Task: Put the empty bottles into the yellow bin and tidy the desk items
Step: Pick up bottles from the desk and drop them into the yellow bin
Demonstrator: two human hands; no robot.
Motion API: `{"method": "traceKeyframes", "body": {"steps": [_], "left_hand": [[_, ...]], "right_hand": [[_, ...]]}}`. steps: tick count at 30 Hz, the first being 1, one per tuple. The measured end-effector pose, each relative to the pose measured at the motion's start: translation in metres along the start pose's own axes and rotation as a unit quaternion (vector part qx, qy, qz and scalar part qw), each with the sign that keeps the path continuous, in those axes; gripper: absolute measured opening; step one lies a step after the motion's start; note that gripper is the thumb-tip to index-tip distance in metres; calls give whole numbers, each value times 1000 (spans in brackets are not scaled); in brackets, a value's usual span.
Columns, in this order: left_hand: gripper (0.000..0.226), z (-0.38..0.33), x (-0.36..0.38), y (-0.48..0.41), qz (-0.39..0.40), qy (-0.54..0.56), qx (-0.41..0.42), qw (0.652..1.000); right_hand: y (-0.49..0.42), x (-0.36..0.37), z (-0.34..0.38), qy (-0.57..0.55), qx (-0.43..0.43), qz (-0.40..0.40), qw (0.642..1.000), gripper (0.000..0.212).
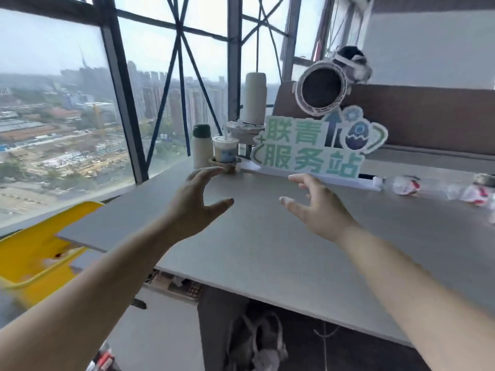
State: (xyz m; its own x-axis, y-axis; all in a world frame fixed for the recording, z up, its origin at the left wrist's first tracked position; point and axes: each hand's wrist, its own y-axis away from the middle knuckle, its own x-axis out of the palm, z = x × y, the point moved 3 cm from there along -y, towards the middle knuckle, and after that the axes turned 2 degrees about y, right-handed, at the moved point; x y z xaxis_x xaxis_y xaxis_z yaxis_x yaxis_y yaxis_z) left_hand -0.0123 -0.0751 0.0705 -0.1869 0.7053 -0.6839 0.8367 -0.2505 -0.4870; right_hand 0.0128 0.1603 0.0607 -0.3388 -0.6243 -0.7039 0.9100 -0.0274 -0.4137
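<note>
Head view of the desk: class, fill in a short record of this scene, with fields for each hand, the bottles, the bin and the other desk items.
left hand: open, holds nothing, above the desk near the drink cup
right hand: open, holds nothing, in front of the sign
bottles: two clear ones, lying at the desk's right end
yellow bin: left of the desk, lower than its top
other items: flask beside the cup

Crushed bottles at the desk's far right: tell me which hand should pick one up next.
Right hand, probably. It hovers open and empty over the desk on the same side as the bottles. The left hand, also open, is farther from them, nearer the yellow bin.
</note>
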Motion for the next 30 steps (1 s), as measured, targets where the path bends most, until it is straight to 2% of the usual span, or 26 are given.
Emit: {"method": "traceKeyframes", "body": {"steps": [7, 14, 21, 25, 30], "left_hand": [[65, -60, 66, -4, 53, 38, 47, 997], [72, -137, 173, -32, 145, 64, 114, 981], [75, -187, 282, -101, 185, 68, 132, 971], [76, -198, 331, -137, 203, 47, 127, 970], [76, -206, 370, -166, 212, 27, 120, 970]], "right_hand": [[61, -77, -67, 37, 84, -48, 995, 52], [118, -167, -167, 107, 191, -86, 972, 59], [103, -222, -273, 218, 240, -100, 941, 68], [91, -234, -318, 295, 274, -76, 912, 76], [89, -234, -346, 316, 314, -29, 895, 79]]}}
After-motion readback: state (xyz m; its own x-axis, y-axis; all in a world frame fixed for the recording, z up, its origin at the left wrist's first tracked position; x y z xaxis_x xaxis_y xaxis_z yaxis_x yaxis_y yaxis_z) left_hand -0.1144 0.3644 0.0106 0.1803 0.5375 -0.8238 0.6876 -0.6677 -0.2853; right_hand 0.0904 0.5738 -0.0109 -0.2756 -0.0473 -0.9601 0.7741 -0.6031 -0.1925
